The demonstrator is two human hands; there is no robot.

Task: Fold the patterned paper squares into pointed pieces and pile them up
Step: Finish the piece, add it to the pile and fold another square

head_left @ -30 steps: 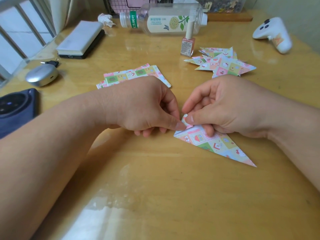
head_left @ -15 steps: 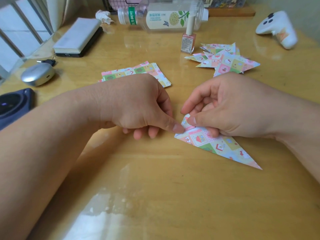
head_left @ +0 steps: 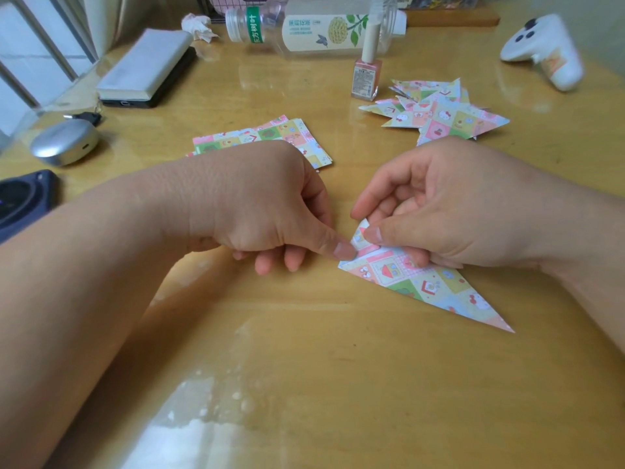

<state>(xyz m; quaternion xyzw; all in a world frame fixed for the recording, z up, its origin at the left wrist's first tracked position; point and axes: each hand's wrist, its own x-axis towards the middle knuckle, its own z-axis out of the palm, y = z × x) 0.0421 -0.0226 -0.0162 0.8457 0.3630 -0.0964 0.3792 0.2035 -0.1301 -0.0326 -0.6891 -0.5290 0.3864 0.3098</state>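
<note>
Two bare hands meet over a long pointed triangle (head_left: 422,282) of pastel patchwork-patterned paper, which lies flat at the middle of the glossy wooden worktop (head_left: 304,384) with its sharp tip aimed toward the near right corner. The right hand (head_left: 449,211) pinches a small turned-up flap at the triangle's blunt end between thumb and forefinger, while its other fingers curl down onto the paper behind. The left hand (head_left: 257,211) has its fingers curled in, thumb and forefinger drawn together at the same blunt end, the thumb tip pressing on the crease just beside the right thumb; its lower fingers are tucked under the palm, off the paper.

Toward the far edge, left of centre, a flat stack of unfolded patterned squares (head_left: 270,137) is partly hidden by the left wrist. Toward the far right, a loose pile of finished pointed pieces (head_left: 446,116) fans out, points facing several ways. A pink nail-polish bottle (head_left: 367,74) with a tall white cap stands upright just beside that pile. Behind it a clear plastic drink bottle (head_left: 318,32) lies on its side along the far edge. A white game controller (head_left: 544,49) sits near the far right corner. Along the left edge are a white pad on a black slab (head_left: 147,67), a crumpled tissue (head_left: 199,27), a silver oval case (head_left: 64,142) and a dark phone (head_left: 23,198).
</note>
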